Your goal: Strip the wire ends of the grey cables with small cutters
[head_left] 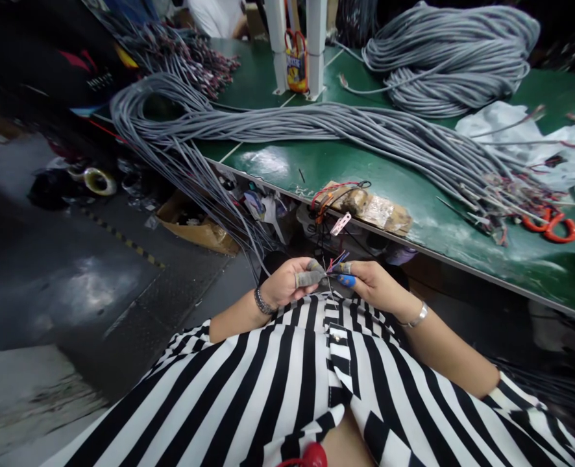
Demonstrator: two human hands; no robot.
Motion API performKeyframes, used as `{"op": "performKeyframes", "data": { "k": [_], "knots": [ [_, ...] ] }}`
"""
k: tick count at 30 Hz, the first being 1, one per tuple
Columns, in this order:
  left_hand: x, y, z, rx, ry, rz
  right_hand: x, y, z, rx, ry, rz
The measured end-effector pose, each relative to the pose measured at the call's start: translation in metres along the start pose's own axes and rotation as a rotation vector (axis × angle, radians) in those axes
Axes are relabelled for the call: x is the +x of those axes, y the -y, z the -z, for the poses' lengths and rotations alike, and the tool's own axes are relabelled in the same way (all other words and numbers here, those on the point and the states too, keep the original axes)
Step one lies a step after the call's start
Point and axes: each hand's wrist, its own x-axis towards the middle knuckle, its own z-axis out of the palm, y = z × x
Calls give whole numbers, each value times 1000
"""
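Note:
Both hands meet just above my lap, below the table's front edge. My left hand (294,280), its thumb and finger wrapped in grey tape, is closed in a pinch on the end of a grey cable. My right hand (368,282), with grey and blue wraps on its fingertips, pinches the thin coloured wires (337,259) that fan out of that cable end. Pink, red and blue-violet strands show between the fingertips, and a pale thread hangs below. The exact grip is partly hidden by the fingers.
A long bundle of grey cables (278,123) lies across the green table (272,162), its left loop drooping over the edge. Orange-handled scissors (553,227) rest at the right. Farther back sits a big cable coil (453,55). A taped wooden block (372,209) lies at the front edge.

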Motion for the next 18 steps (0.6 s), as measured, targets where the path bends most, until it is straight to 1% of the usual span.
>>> {"op": "performKeyframes", "data": {
  "k": [3, 6, 10, 13, 18],
  "knots": [
    [0, -2, 0, 8, -21, 23, 0, 4, 2, -87, -1, -4],
    [-1, -3, 0, 14, -28, 53, 1, 7, 3, -230, -6, 7],
    [0, -3, 1, 6, -30, 72, 1, 6, -1, -381, -17, -10],
    [1, 0, 3, -13, -32, 81, 0, 5, -6, -435, -47, -9],
    [3, 4, 5, -45, -24, 98, -1, 2, -11, -528, -103, 43]
  ]
}}
